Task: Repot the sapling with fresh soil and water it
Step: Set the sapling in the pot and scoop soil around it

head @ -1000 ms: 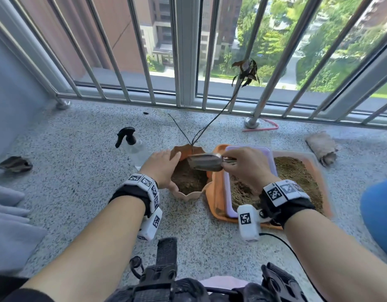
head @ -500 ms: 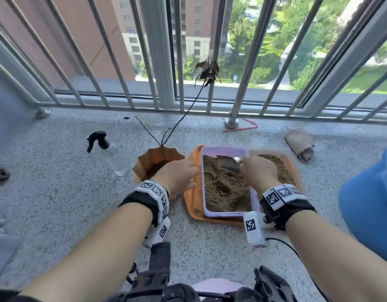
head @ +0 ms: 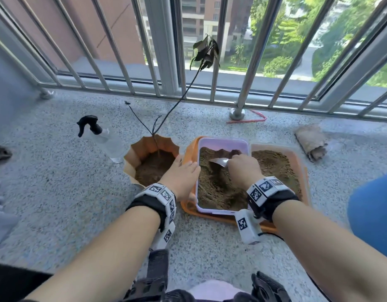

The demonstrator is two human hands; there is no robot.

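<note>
Kneeling view down onto a speckled balcony floor, railing bars running across the top.

Right hand curled round the handle of a small metal scoop, blade dug into the brown soil filling a lilac tub. Tub seated inside the left part of an orange tray, more soil heaped in the tray's right part.

Left hand laid flat, fingers straight and together, resting across the near right rim of the terracotta pot (gripping nothing, so far as the angle shows). Pot just left of the tray, touching or nearly touching it; cannot tell which. Dark soil partly filling the pot, well below the scalloped rim.

Sapling standing in the pot, thin dark stem leaning up and right toward the railing, a few drooping dark leaves at the top.

Clear spray bottle with a black trigger head just left of the pot, tilted. Crumpled brown paper on the floor right of the tray. Red cord by the base of a railing post. Marker-covered bands on both wrists.
</note>
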